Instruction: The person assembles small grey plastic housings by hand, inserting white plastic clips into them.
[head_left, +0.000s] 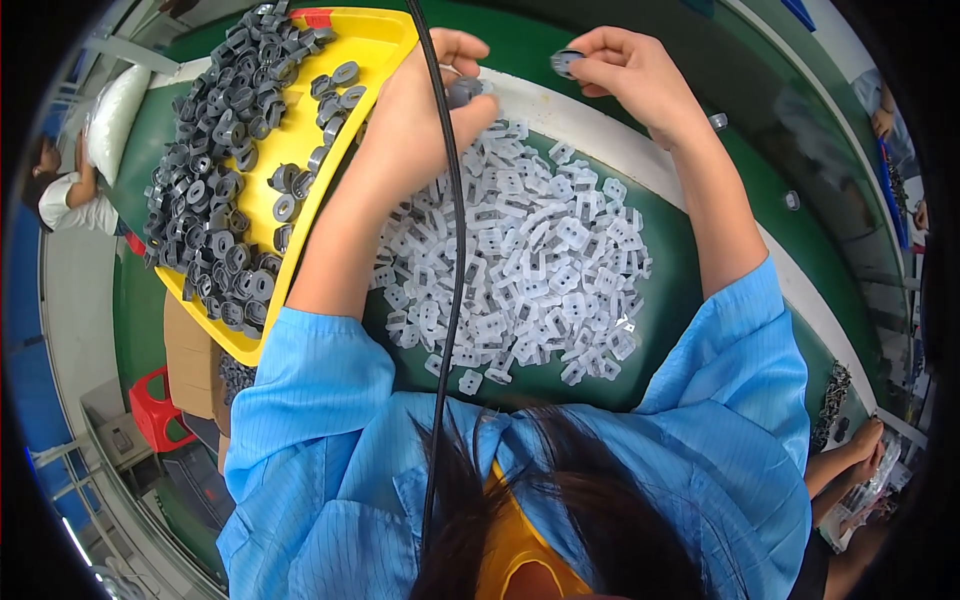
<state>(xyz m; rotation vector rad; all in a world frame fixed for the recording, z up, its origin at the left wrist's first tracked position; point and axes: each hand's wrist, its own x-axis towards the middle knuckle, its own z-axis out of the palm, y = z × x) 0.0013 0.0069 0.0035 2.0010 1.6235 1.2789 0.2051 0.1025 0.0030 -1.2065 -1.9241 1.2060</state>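
My right hand [640, 80] pinches a round grey plastic part [567, 64] between thumb and fingertips, above the white ledge. To its left, my left hand [420, 120] curls around one or more similar grey parts [464, 92], partly hidden by its fingers. Below both hands spreads a heap of small translucent white plastic pieces [530, 250] with holes in them. A yellow tray [375, 40], tilted beside my left forearm, carries many loose grey round parts [215, 190].
A black cable [460, 250] hangs across the view, in front of my left wrist. Past the white ledge [640, 150], single small parts [792, 200] lie on a green belt [750, 170]. Other people's hands [862, 445] work at far right. A red stool [155, 410] stands lower left.
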